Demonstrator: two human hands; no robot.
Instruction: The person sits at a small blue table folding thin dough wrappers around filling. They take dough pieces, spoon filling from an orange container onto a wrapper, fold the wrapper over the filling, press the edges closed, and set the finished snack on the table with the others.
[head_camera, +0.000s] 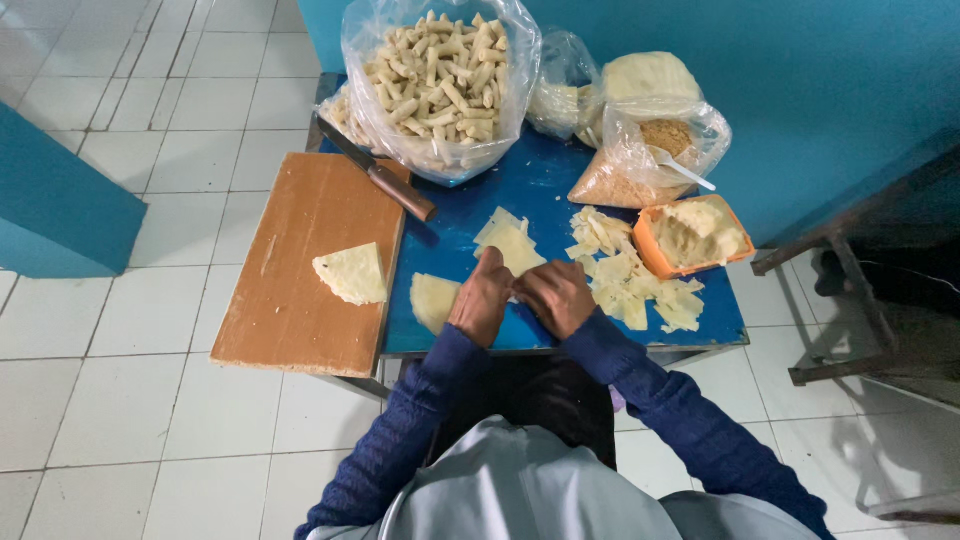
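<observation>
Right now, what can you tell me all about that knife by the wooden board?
The knife has a dark, narrow blade and a brown, wooden-looking handle. It lies flat and slanted, blade pointing to the far left and handle toward the middle of the blue table. The blade crosses the far corner of the wooden board and runs beside the big plastic bag of rolls. Neither hand touches it.

Large clear plastic bag (440, 85) of pale rolled sticks stood at the table's (540, 180) far edge; smaller clear bag (565, 90) lay right of it; clear bag of brown crumbs (650, 150), white spoon inside, sat far right
</observation>
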